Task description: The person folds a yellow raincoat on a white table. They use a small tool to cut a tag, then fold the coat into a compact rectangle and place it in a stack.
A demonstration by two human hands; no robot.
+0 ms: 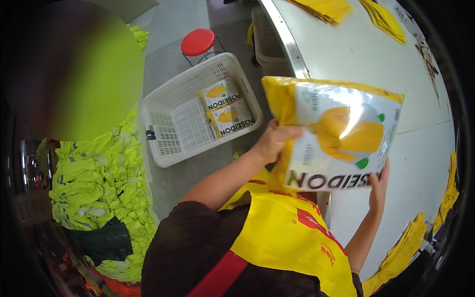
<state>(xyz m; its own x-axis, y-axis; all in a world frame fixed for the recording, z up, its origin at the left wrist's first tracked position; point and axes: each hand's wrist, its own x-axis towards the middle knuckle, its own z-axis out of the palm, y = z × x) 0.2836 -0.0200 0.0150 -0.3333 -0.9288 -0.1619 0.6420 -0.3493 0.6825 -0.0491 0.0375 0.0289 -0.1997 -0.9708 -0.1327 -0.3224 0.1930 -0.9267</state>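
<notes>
I hold up a large flat plastic-wrapped package [316, 158], yellow along its edges, with a white printed panel that pictures a yellow item. My left hand [277, 141] grips its left side, thumb lying across the front. At the lower right corner, my right hand [380, 185] has hold of it, with most of the fingers behind the package. The package is tilted above the near side of a white table. Left of it, two similar packages [230, 120] lie in a white plastic basket [173, 123].
A red round stool [198, 42] stands behind the basket. On the left is a big heap of lime-yellow garments [99, 183]. Folded yellow fabric [324, 9] lies along the far edge of the white table [356, 54]. A dark blurred shape covers the upper left.
</notes>
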